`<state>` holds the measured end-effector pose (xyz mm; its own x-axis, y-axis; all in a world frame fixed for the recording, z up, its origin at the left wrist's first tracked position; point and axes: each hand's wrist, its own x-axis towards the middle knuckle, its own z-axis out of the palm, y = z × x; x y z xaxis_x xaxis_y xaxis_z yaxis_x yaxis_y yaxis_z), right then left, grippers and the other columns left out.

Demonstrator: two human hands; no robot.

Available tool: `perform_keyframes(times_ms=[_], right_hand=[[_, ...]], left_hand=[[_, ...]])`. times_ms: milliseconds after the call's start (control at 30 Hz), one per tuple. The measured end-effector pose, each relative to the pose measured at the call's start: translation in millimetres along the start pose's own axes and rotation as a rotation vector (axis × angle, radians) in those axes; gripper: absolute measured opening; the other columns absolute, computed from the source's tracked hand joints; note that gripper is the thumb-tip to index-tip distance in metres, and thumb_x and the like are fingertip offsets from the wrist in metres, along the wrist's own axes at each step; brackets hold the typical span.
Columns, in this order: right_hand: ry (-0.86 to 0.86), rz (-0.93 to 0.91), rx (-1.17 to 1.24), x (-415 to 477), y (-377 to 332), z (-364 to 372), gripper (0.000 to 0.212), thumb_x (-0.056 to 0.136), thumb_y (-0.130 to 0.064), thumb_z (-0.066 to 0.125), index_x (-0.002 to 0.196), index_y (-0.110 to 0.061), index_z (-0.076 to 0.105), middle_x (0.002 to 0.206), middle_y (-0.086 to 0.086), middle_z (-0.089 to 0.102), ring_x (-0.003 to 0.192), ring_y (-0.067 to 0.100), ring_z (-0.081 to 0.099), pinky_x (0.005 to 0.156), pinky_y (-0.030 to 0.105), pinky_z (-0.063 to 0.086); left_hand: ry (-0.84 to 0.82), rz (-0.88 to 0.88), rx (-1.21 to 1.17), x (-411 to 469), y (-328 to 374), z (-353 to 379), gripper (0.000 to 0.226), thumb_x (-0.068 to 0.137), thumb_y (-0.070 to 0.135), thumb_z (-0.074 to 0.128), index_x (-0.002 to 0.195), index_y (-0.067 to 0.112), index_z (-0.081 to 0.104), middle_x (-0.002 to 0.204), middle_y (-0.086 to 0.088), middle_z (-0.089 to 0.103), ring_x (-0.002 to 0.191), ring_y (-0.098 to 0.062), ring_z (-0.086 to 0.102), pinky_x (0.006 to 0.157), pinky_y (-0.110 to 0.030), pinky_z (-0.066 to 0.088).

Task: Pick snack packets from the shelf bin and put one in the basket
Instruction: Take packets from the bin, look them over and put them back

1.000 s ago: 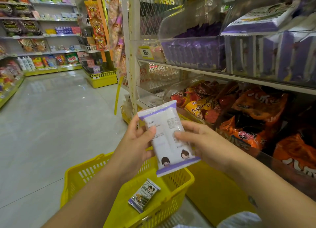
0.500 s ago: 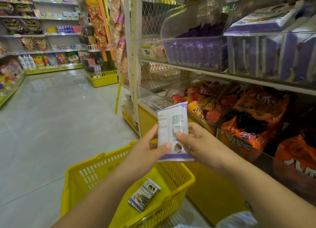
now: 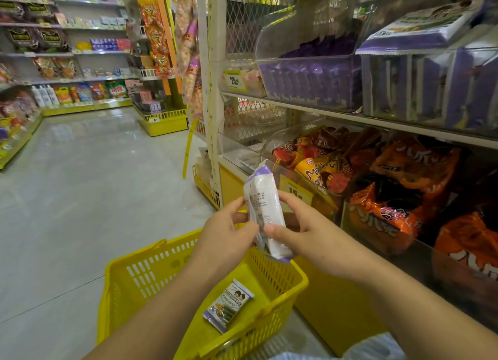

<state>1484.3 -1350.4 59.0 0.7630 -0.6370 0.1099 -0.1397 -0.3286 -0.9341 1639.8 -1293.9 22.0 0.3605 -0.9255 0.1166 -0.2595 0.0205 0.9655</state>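
A white snack packet (image 3: 262,198) with purple ends stands almost upright above the yellow basket (image 3: 140,276). My left hand (image 3: 229,235) pinches its left edge and my right hand (image 3: 304,233) grips its right side, thumb across the front. A second small packet (image 3: 229,305) lies flat on the basket's floor. The clear shelf bin (image 3: 431,90) with the same purple and white packets sits at the upper right, one packet lying on top of it.
A second clear bin of purple packets (image 3: 310,79) stands left of it. Orange and red snack bags (image 3: 398,198) fill the lower shelf bins at right. The tiled aisle floor (image 3: 94,184) runs to the left, with more shelves along the far wall.
The packet has turned in my hands from facing me broadly to nearly edge-on. Both hands have shifted slightly right and closer together, and the view has moved a little.
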Motion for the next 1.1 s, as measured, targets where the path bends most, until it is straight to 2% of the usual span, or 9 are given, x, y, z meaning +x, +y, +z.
perform_keyframes(times_ms=[200, 333, 400, 500, 600, 700, 900, 1000, 1100], right_hand=[[-0.066, 0.016, 0.014, -1, 3, -4, 0.053, 0.096, -0.012, 0.055, 0.141, -0.035, 0.038, 0.117, 0.009, 0.068, 0.105, 0.035, 0.065, 0.085, 0.061, 0.051], [-0.114, 0.019, 0.059, -2, 4, -1, 0.053, 0.096, -0.009, 0.054, 0.141, -0.032, 0.039, 0.124, 0.011, 0.065, 0.114, 0.035, 0.061, 0.090, 0.062, 0.049], [-0.131, 0.023, 0.075, -2, 5, -1, 0.052, 0.096, -0.008, 0.054, 0.140, -0.032, 0.041, 0.125, 0.016, 0.063, 0.116, 0.038, 0.059, 0.090, 0.064, 0.048], [-0.128, 0.042, 0.083, 0, 7, -4, 0.051, 0.096, -0.008, 0.054, 0.140, -0.030, 0.041, 0.121, 0.017, 0.065, 0.111, 0.039, 0.061, 0.087, 0.063, 0.050], [-0.072, 0.063, 0.092, 2, 8, -9, 0.047, 0.096, -0.012, 0.054, 0.137, -0.031, 0.043, 0.111, 0.010, 0.072, 0.094, 0.026, 0.070, 0.078, 0.049, 0.056], [-0.051, 0.094, 0.154, 3, 11, -13, 0.048, 0.095, -0.014, 0.054, 0.138, -0.033, 0.043, 0.108, 0.007, 0.073, 0.094, 0.026, 0.071, 0.082, 0.055, 0.055], [-0.031, 0.147, 0.262, 6, 17, -17, 0.048, 0.094, -0.014, 0.056, 0.138, -0.029, 0.042, 0.113, 0.010, 0.071, 0.103, 0.035, 0.067, 0.087, 0.065, 0.050], [-0.006, 0.180, 0.353, 6, 20, -15, 0.044, 0.090, -0.017, 0.059, 0.131, -0.025, 0.049, 0.113, 0.014, 0.070, 0.104, 0.037, 0.066, 0.088, 0.063, 0.050], [0.107, 0.196, 0.405, 6, 17, -15, 0.053, 0.074, -0.034, 0.066, 0.123, -0.016, 0.056, 0.106, 0.011, 0.073, 0.099, 0.033, 0.069, 0.089, 0.053, 0.054]], left_hand=[[0.080, -0.046, -0.043, 3, 4, -6, 0.015, 0.094, 0.018, 0.055, 0.102, 0.027, 0.064, 0.081, 0.005, 0.077, 0.073, -0.015, 0.075, 0.057, -0.020, 0.054], [0.119, -0.044, 0.041, 5, 3, -9, 0.020, 0.097, 0.021, 0.048, 0.097, 0.013, 0.067, 0.078, 0.001, 0.076, 0.071, -0.017, 0.074, 0.061, -0.027, 0.058], [0.123, -0.043, 0.070, 5, 1, -9, 0.024, 0.098, 0.024, 0.047, 0.094, 0.013, 0.068, 0.078, -0.001, 0.076, 0.070, -0.019, 0.074, 0.067, -0.035, 0.060], [0.105, -0.039, 0.078, 7, -1, -8, 0.024, 0.098, 0.027, 0.048, 0.095, 0.014, 0.067, 0.078, -0.002, 0.076, 0.071, -0.016, 0.074, 0.068, -0.034, 0.059], [0.033, -0.075, 0.039, 8, 0, -6, 0.017, 0.096, 0.022, 0.053, 0.111, 0.020, 0.062, 0.083, 0.001, 0.075, 0.077, -0.015, 0.073, 0.073, -0.035, 0.059], [-0.098, -0.111, -0.047, 6, -1, 0, 0.040, 0.089, 0.016, 0.061, 0.127, 0.027, 0.053, 0.105, -0.006, 0.070, 0.091, -0.019, 0.072, 0.080, -0.043, 0.060], [-0.282, -0.059, -0.111, 0, 0, 2, 0.074, 0.067, 0.016, 0.066, 0.131, 0.046, 0.043, 0.101, 0.010, 0.071, 0.095, -0.007, 0.070, 0.073, -0.023, 0.056], [-0.305, -0.048, -0.139, -3, 1, 2, 0.080, 0.071, 0.017, 0.073, 0.128, 0.055, 0.032, 0.102, 0.015, 0.071, 0.098, -0.006, 0.070, 0.072, -0.020, 0.055], [-0.315, -0.088, -0.266, -5, 6, -2, 0.075, 0.081, 0.025, 0.075, 0.131, 0.055, 0.027, 0.112, 0.013, 0.071, 0.106, -0.011, 0.068, 0.078, -0.026, 0.056]])
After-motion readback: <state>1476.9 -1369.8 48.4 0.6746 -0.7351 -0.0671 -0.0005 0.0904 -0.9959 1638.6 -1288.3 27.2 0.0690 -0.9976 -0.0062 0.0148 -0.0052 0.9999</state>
